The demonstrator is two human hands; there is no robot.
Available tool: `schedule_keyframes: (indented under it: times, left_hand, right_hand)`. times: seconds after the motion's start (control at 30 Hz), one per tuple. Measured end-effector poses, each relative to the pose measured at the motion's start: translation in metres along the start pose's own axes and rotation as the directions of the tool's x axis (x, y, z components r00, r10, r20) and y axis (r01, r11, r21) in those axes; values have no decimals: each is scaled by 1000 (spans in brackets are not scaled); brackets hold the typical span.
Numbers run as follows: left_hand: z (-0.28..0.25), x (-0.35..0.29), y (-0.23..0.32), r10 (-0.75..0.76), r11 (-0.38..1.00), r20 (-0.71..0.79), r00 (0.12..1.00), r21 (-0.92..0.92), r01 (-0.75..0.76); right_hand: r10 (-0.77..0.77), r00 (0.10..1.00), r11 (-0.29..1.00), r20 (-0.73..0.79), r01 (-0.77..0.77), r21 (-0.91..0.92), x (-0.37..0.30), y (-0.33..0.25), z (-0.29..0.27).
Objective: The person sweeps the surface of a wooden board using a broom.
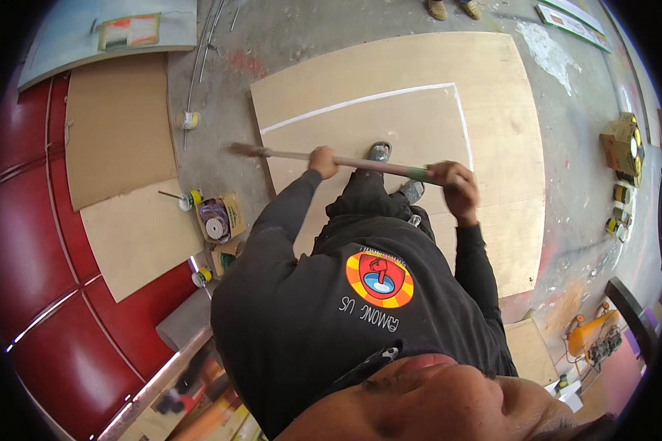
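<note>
Both hands gripped one long stick [360, 162], held level above the plywood sheet [493, 110] on the floor. My left hand [322, 160] was closed round the stick nearer its frayed brush end [244, 150], which reached past the sheet's left edge; my right hand [454, 184] was closed round the greenish far end, a wide spacing for control. I stood on the sheet, feet just inside its white painted line [360, 100]. Small tins and a tape roll [215, 228] sat left of the sheet, within reach.

left hand [322, 161] + right hand [456, 185] grip long brush handle [360, 162] | over plywood sheet [493, 117] | white outline [390, 95]
</note>
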State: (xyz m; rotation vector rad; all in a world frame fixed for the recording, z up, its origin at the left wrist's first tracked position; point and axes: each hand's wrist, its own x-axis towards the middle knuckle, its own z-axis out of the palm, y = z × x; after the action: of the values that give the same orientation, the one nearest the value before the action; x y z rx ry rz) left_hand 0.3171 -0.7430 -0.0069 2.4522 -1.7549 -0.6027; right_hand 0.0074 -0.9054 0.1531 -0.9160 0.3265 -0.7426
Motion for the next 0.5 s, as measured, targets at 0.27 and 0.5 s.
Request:
schedule_keyframes:
  times: [0.27,0.5]
  left_hand:
    - [-17,113,222,510,860,87,855,-32,-510]
    - [-15,148,321,738,674,35,673,-21,-738]
  right_hand:
    - [-492,777,870,-394,417,-263,-130,-111,-21]
    - [-648,686,674,-332,313,-669,-147,-116,61]
